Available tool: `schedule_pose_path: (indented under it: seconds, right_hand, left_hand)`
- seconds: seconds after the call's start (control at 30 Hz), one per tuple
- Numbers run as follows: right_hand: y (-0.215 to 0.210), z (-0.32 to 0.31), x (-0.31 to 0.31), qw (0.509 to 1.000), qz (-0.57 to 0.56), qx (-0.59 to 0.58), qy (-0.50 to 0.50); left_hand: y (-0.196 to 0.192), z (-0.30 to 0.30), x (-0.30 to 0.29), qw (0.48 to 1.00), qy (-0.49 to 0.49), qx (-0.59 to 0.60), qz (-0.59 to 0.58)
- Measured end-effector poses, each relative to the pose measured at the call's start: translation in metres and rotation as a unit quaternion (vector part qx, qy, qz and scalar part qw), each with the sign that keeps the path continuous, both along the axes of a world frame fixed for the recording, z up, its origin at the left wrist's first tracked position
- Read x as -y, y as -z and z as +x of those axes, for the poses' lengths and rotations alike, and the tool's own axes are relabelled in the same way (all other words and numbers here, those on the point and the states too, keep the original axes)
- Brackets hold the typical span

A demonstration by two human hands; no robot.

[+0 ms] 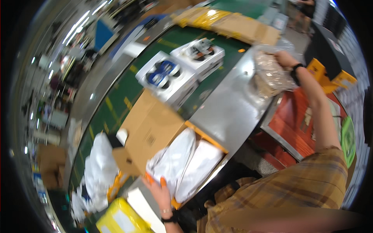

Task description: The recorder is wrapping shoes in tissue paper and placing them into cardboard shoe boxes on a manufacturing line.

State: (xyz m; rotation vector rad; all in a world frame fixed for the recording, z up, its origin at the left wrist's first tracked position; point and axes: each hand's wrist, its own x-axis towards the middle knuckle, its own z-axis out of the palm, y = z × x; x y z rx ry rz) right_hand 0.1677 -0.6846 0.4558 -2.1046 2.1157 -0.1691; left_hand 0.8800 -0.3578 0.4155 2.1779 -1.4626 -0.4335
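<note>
A tan cardboard shoe box (149,134) stands with its lid up in front of me. Inside its orange-edged tray lie two white-wrapped bundles (198,171), probably shoes. My left hand (157,190), with orange covers on its fingertips, is at the box's near left corner beside the wrapping, thumb and fingers apart. Stretched far to the right, my right hand (285,60) reaches into a clear plastic bag (268,73) full of small brownish packets. Its fingertips are blurred and partly hidden there, so I cannot tell what they hold.
Two white shoe boxes (178,83) with shoes on top stand on the green conveyor belt (116,97). White bags (101,167) and a yellow-wrapped package (122,217) lie at left. A taped cardboard strip (233,25) crosses the far end; a green fan (348,141) is at right.
</note>
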Motion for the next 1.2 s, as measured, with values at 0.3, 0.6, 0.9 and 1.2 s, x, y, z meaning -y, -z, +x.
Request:
schedule_pose_path:
  seconds: [0.3,0.6,0.9,1.2]
  right_hand:
    - [-0.016,0.011,-0.042,0.997,-0.067,-0.004,-0.046]
    - [0.017,0.006,-0.02,0.998,-0.035,-0.001,0.047]
    - [-0.046,0.088,-0.069,0.96,-0.253,0.108,-0.049]
    - [-0.06,0.387,-0.136,0.714,0.269,0.551,-0.338]
  left_hand:
    - [0.008,0.003,0.006,0.999,0.014,0.018,-0.027]
    - [-0.002,-0.008,-0.001,1.0,0.001,0.001,-0.016]
    - [0.004,0.004,-0.001,0.999,0.01,0.045,-0.021]
    - [-0.004,-0.001,0.003,0.998,0.024,0.042,-0.029]
